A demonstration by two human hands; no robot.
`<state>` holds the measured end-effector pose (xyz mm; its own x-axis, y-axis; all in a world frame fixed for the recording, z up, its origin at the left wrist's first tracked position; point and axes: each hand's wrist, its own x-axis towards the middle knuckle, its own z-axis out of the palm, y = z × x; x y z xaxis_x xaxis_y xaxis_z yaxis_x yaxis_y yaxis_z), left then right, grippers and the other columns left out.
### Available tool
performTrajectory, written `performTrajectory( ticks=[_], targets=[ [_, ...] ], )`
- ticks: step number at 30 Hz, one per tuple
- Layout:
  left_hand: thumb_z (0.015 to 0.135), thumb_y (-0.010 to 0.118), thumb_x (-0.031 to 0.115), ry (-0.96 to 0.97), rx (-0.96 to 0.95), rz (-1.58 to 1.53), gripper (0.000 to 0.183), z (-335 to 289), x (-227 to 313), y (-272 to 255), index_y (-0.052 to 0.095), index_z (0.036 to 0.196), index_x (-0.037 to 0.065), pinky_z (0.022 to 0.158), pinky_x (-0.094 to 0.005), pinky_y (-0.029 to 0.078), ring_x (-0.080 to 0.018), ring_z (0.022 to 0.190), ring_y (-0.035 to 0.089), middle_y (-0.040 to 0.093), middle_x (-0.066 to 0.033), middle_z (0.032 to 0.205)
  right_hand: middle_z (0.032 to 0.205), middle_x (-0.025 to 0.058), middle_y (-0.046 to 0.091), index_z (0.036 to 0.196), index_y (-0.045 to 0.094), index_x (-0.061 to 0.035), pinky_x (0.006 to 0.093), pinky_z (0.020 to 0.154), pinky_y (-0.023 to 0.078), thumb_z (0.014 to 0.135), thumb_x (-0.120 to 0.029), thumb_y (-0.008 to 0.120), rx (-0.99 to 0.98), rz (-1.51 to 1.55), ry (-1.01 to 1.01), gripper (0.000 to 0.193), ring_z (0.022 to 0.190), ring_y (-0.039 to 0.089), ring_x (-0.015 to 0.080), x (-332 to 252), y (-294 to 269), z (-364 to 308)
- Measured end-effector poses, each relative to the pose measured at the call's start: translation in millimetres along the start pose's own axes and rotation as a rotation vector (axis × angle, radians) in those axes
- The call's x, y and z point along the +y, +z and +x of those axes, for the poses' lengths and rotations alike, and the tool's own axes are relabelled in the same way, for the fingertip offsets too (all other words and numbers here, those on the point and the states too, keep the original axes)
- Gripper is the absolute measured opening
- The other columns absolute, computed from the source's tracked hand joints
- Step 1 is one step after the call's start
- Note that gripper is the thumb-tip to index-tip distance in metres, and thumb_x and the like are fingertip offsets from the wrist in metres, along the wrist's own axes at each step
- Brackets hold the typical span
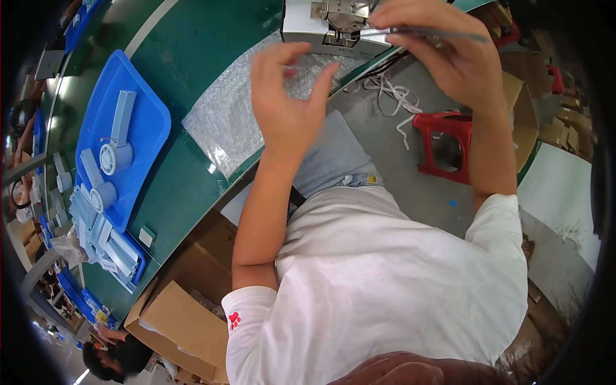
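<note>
We found the white box with metal fittings [321,29] at the top edge of the view, on the green bench [183,64], partly cut off by the frame. A slender metallic piece [428,31] lay with its long axis roughly crosswise, its left end at the fittings; whether the two touched, we could not tell. The right hand [452,54] gripped that piece between thumb and fingers, to the right of the box, and was the nearer of the two. The left hand [287,96] stood below and to the left of the box, thumb and fingers spread, grasping nothing (its outline was slightly blurred). Beneath it we noted a sheet of clear bubble wrap [221,119]. Farther left sat a blue tray [151,125] holding pale blue handheld fans [115,158]; a red stool [427,122] stood on the floor, beyond the bench.
</note>
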<state>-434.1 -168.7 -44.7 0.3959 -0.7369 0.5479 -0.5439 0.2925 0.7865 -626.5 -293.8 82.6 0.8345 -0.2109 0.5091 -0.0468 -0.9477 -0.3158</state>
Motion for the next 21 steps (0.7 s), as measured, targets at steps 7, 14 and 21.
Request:
performTrajectory(
  ticks=[7, 14, 21],
  targets=[
    [0.072, 0.095, 0.024, -0.025, 0.03, 0.125, 0.09, 6, -14, 9, 0.047, 0.146, 0.01, 0.089, -0.0374, 0.053, -0.0251, 0.118, 0.057, 0.047, -0.0127, 0.144, 0.101, 0.0091, 0.076, 0.104, 0.073, -0.007, 0.0352, 0.072, 0.058, 0.09, -0.01, 0.076, -0.115, 0.078, 0.047, 0.015, 0.085, 0.074, 0.0286, 8, -3, 25],
    [0.072, 0.095, 0.026, -0.046, -0.019, 0.157, 0.091, 6, -12, 8, 0.047, 0.148, 0.009, 0.091, -0.0377, 0.053, -0.0259, 0.119, 0.057, 0.049, -0.0132, 0.143, 0.098, 0.0075, 0.075, 0.103, 0.071, -0.0085, 0.0362, 0.072, 0.058, 0.087, -0.007, 0.075, -0.181, 0.02, -0.034, 0.016, 0.087, 0.073, 0.0286, 11, -2, 33],
    [0.073, 0.094, 0.025, -0.028, -0.026, 0.146, 0.09, 6, -14, 8, 0.047, 0.147, 0.008, 0.091, -0.0378, 0.053, -0.0262, 0.119, 0.058, 0.051, -0.013, 0.141, 0.096, 0.0077, 0.075, 0.103, 0.07, -0.0084, 0.0359, 0.069, 0.057, 0.087, -0.004, 0.074, -0.309, -0.068, -0.076, 0.017, 0.084, 0.073, 0.0279, 15, -7, 40]
  ],
)
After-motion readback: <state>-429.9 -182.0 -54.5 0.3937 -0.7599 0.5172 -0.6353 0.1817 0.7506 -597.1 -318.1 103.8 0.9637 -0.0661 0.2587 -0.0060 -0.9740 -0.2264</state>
